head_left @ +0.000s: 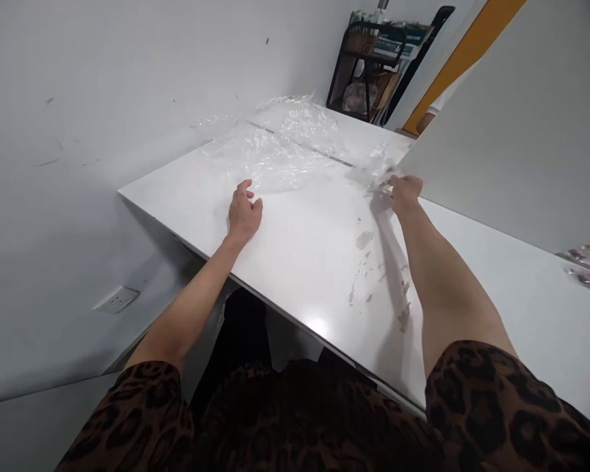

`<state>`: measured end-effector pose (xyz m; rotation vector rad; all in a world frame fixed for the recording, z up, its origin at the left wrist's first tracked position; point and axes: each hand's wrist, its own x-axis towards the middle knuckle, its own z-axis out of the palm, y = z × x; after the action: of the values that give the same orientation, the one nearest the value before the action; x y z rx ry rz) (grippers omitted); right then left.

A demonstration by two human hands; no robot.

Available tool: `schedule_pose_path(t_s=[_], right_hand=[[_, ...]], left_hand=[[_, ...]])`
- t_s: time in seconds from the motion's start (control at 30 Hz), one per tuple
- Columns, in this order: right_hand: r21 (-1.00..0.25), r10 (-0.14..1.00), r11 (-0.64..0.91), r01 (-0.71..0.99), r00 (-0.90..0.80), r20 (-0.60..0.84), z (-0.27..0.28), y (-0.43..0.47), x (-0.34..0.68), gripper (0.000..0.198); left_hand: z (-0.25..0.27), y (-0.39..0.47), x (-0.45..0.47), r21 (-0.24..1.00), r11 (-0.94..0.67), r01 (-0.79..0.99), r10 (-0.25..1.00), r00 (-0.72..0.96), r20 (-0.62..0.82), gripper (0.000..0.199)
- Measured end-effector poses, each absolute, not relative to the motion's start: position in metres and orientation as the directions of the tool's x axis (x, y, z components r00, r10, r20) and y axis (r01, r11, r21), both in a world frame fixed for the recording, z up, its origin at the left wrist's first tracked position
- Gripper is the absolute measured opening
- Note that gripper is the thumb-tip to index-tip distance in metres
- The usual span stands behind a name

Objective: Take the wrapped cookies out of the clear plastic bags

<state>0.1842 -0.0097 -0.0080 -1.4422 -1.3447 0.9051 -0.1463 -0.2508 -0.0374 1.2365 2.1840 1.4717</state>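
Note:
A crumpled spread of clear plastic film [285, 154] lies over the far part of a white table [295, 249]. My right hand [407, 191] is closed on a bunched piece of clear plastic film [376, 169] at the right end of that spread. Whether this bunch joins the larger spread cannot be made out. Just short of the film's near edge, my left hand [246, 211] rests by the tabletop, its fingers loosely bent and apart, with nothing in it.
A grey upright panel [511, 124] stands along the table's right side. Beyond the table is a black shelf cart [368, 65] with boxes. A wall [128, 78] borders the left, with a socket [118, 299] low down. Part of another person's arm [427, 120] shows behind the panel.

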Motion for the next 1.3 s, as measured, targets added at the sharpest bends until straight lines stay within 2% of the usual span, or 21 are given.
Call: schedule_pose_path(t_s=[0.1, 0.27, 0.43, 0.53, 0.6, 0.67, 0.7, 0.77, 0.83, 0.87, 0.93, 1.0, 1.07, 1.13, 1.2, 1.3], right_hand=[[-0.969, 0.964, 0.003, 0.246, 0.258, 0.068, 0.003, -0.043, 0.198, 0.039], [-0.997, 0.995, 0.072, -0.016, 0.076, 0.070, 0.020, -0.139, 0.236, 0.038], [-0.969, 0.974, 0.226, -0.103, 0.047, 0.222, 0.021, -0.218, 0.258, 0.041], [-0.954, 0.967, 0.256, -0.158, 0.044, 0.252, 0.018, -0.240, 0.261, 0.041], [-0.952, 0.972, 0.234, -0.197, 0.018, 0.235, 0.016, -0.247, 0.263, 0.041], [-0.950, 0.982, 0.174, -0.257, -0.025, 0.187, 0.014, -0.250, 0.266, 0.040], [-0.944, 0.987, 0.136, -0.300, -0.042, 0.156, 0.013, -0.250, 0.268, 0.038], [-0.912, 0.996, 0.053, -0.406, -0.042, 0.077, 0.010, -0.250, 0.271, 0.028], [-0.870, 0.999, -0.032, -0.492, -0.011, -0.031, 0.007, -0.247, 0.274, 0.016], [-0.859, 0.996, -0.075, -0.506, 0.004, -0.089, 0.005, -0.245, 0.275, 0.013], [-0.878, 0.984, -0.139, -0.458, 0.038, -0.176, 0.002, -0.241, 0.278, 0.014], [-0.930, 0.977, -0.136, -0.341, 0.112, -0.184, 0.000, -0.237, 0.282, 0.017], [-0.978, 0.974, -0.047, -0.205, 0.207, -0.090, 0.001, -0.236, 0.285, 0.019], [-0.992, 0.972, 0.079, -0.095, 0.226, 0.056, 0.003, -0.237, 0.287, 0.022], [-0.985, 0.980, 0.168, -0.033, 0.118, 0.163, 0.005, -0.241, 0.286, 0.031], [-0.985, 0.977, 0.170, -0.007, -0.127, 0.169, 0.008, -0.249, 0.281, 0.046]], left_hand=[[-0.036, -0.252, -0.145, 0.857, 0.119, 0.501, 0.743, -0.617, 0.257, 0.055], [-0.030, -0.256, -0.139, 0.884, 0.014, 0.468, 0.751, -0.588, 0.299, 0.050], [-0.021, -0.272, -0.089, 0.924, -0.150, 0.351, 0.844, -0.442, 0.304, 0.046], [-0.014, -0.281, -0.038, 0.983, -0.126, 0.135, 0.961, -0.230, 0.155, 0.063], [-0.009, -0.284, -0.006, 1.000, -0.016, -0.025, 0.996, -0.087, 0.014, 0.083], [-0.006, -0.282, 0.021, 0.991, 0.089, -0.100, 0.995, -0.033, -0.093, 0.096], [-0.005, -0.280, 0.031, 0.985, 0.118, -0.123, 0.992, -0.038, -0.124, 0.091], [-0.003, -0.272, 0.044, 0.972, 0.128, -0.198, 0.986, -0.082, -0.147, 0.062], [0.000, -0.263, 0.051, 0.954, 0.063, -0.294, 0.984, -0.143, -0.109, 0.035], [0.002, -0.259, 0.053, 0.941, 0.017, -0.337, 0.982, -0.169, -0.079, 0.031], [0.007, -0.251, 0.054, 0.916, -0.056, -0.398, 0.982, -0.189, -0.022, 0.031], [0.013, -0.247, 0.054, 0.906, -0.069, -0.417, 0.987, -0.161, 0.001, 0.036], [0.016, -0.245, 0.056, 0.915, -0.046, -0.400, 0.992, -0.125, -0.005, 0.042], [0.017, -0.243, 0.061, 0.931, -0.034, -0.363, 0.995, -0.097, -0.002, 0.046], [0.018, -0.242, 0.067, 0.946, -0.043, -0.322, 0.998, -0.053, 0.028, 0.050], [0.022, -0.242, 0.079, 0.965, -0.060, -0.254, 0.996, 0.042, 0.073, 0.057]])
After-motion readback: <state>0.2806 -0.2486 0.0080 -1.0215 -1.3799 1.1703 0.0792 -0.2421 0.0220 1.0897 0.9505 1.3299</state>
